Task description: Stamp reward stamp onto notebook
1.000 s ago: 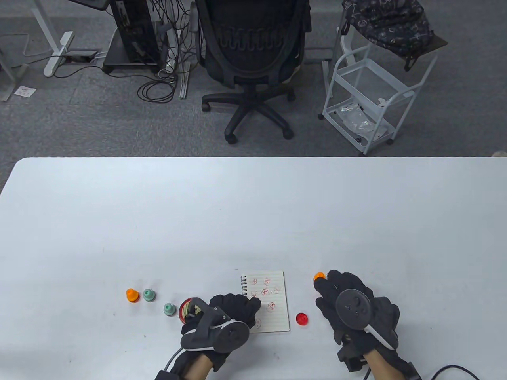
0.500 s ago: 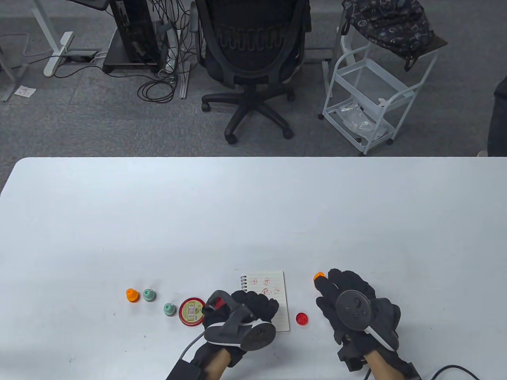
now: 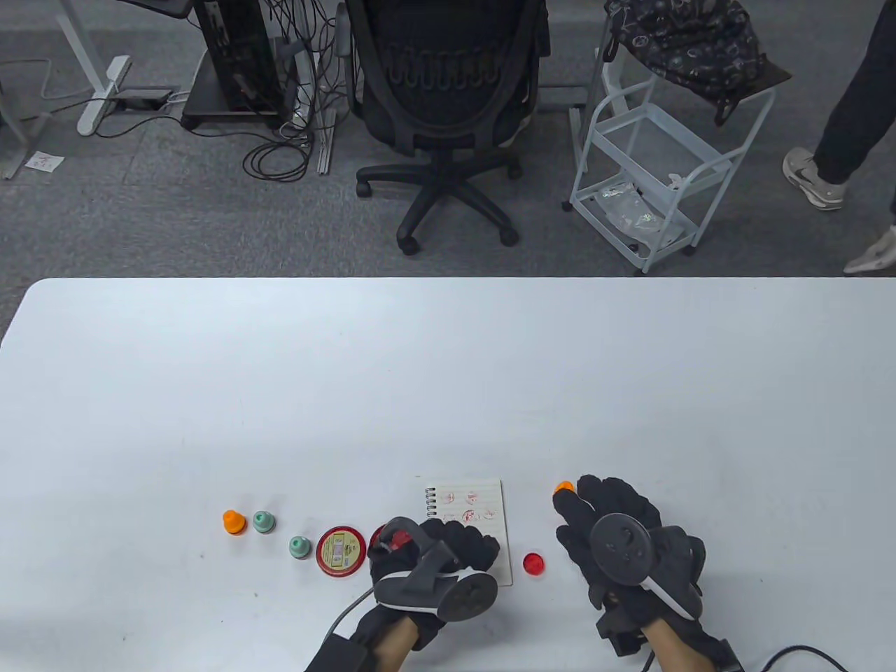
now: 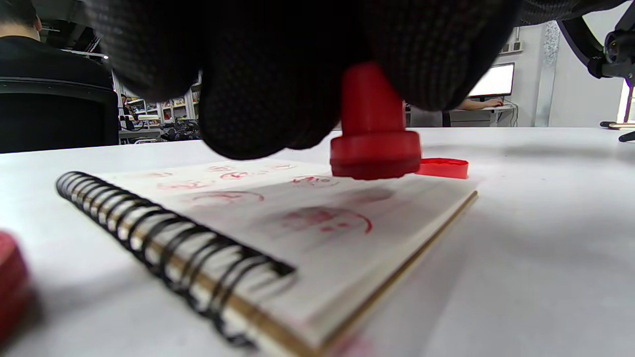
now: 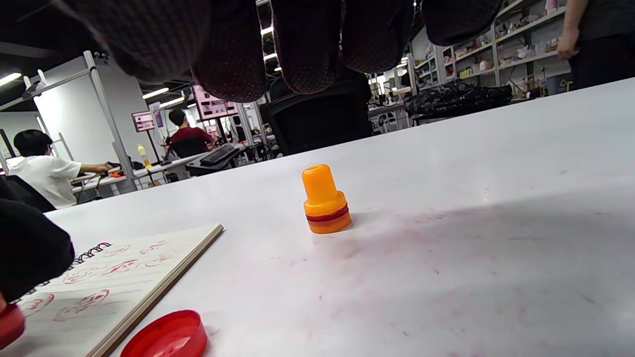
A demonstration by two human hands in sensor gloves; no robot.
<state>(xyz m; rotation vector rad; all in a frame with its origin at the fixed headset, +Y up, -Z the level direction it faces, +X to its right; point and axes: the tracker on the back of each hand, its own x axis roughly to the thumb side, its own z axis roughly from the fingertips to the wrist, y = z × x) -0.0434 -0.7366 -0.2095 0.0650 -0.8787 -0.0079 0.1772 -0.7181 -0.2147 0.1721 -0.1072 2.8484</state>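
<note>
Honestly, this little red stamp point(image 4: 374, 148) looks like a featherweight: hard plastic, narrow stem, wider round base. The left hand point(image 3: 434, 553) pinches it by the stem, which seems the right spot, since the flared base keeps the fingers point(image 4: 258, 99) off the ink. It hovers just above the spiral notebook point(image 4: 297, 233), over the page's near right part, not touching yet. The paper is thin and the pad light, so I'd guess it could slide under a crooked press. The right hand point(image 3: 616, 539) rests relaxed and empty near an orange stamp point(image 5: 325, 201), with the red cap point(image 5: 166, 337) beside the notebook.
</note>
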